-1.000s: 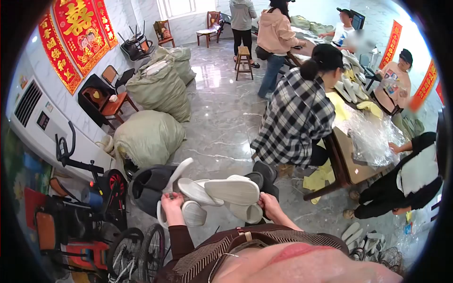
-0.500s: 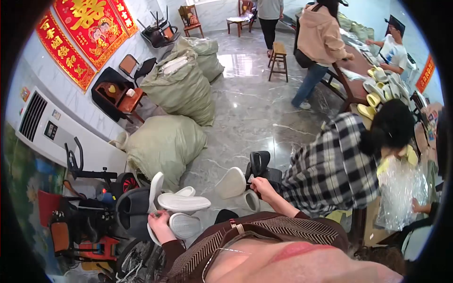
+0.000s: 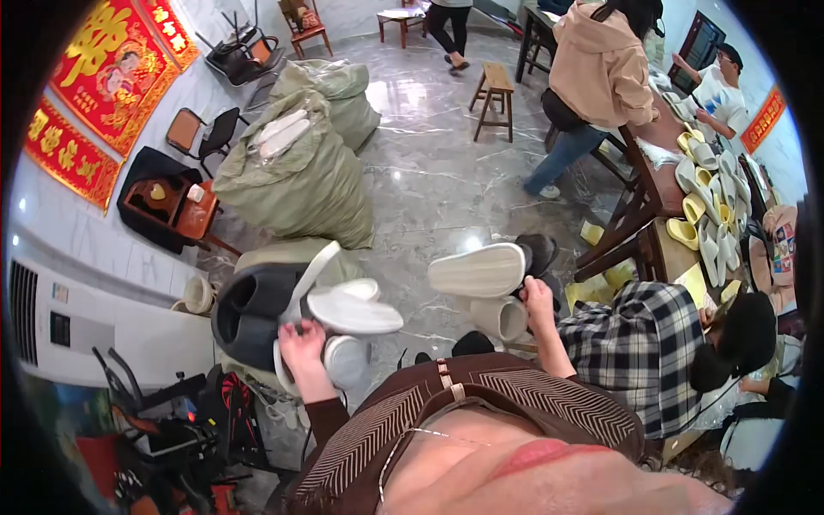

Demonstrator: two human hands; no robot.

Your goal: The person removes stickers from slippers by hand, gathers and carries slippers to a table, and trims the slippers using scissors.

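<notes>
My left hand (image 3: 302,348) is closed around a bunch of slippers. Dark grey slippers (image 3: 247,313) hang on its outer side, while pale slippers (image 3: 354,311) with white soles stick out inward and below. Farther right, my right hand (image 3: 539,300) grips another bunch by its edge. In it a cream-soled slipper (image 3: 477,269) lies with its sole facing up, a dark slipper (image 3: 541,251) sits behind, and a light grey slipper (image 3: 499,318) hangs beneath. The fingers of both hands are partly hidden by the slippers.
Big green woven sacks (image 3: 296,176) stand ahead on the left. A wooden stool (image 3: 496,99) is farther off. At right, a person in a plaid shirt (image 3: 631,348) bends close by, beside a table (image 3: 665,184) bearing yellow and grey slippers. An exercise bike (image 3: 150,412) stands lower left.
Both bunches of slippers have come up in front of me. My right hand has moved right and turned its bunch, bringing a cream sole uppermost. The plaid-shirted person has leaned lower.
</notes>
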